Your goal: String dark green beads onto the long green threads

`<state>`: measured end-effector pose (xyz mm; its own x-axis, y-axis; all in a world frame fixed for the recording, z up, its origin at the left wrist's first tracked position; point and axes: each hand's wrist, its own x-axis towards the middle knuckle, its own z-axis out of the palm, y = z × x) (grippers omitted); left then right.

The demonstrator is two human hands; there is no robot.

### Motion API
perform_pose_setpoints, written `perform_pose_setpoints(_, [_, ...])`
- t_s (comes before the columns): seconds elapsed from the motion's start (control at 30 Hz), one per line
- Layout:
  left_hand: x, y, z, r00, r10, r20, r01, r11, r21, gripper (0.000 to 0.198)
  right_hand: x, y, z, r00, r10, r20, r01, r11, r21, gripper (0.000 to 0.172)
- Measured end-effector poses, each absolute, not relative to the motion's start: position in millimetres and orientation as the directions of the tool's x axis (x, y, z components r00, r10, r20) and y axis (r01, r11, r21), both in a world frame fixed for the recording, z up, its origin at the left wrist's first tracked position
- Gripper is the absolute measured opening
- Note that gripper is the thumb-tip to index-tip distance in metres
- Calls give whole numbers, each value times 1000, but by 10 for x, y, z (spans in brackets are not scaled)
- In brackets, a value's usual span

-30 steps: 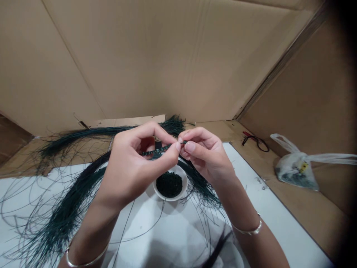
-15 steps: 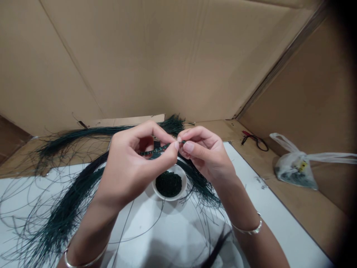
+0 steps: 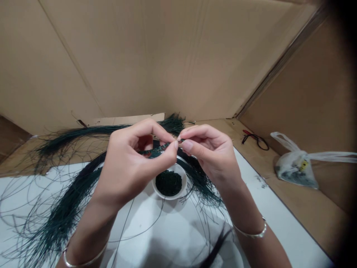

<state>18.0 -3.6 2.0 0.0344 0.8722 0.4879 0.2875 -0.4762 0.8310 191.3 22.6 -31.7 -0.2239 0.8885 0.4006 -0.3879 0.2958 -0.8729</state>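
Note:
In the head view, my left hand (image 3: pixel 131 160) is closed on a dark green beaded strand (image 3: pixel 158 150), pinching it between thumb and forefinger. The strand runs back through the curl of that hand. My right hand (image 3: pixel 210 154) pinches the strand's end close to the left fingertips; the very tip is mostly hidden by fingers. Below both hands stands a white bowl (image 3: pixel 156 194) holding small dark green beads (image 3: pixel 169 183). Behind the wrists, a bundle of dark green threads (image 3: pixel 75 193) lies across the white board, its loose ends fanned out left and right.
Another green thread bundle (image 3: pixel 92 131) lies along the back by the cardboard wall (image 3: pixel 167 59). To the right are a black cord loop with red (image 3: pixel 255 139) and a tied clear plastic bag (image 3: pixel 295 169). The white board (image 3: pixel 267 201) lies beneath my arms.
My right hand has shifted slightly right and turned a little, its fingertips staying near the left ones. My left hand is almost still.

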Motion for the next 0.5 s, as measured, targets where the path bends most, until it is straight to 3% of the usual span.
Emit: perform_pose_setpoints(0.5, [167,-49,26,54,855,516,321,-504,802,10,1911,115,-215,-124,856,502,-144,485,-862,16])
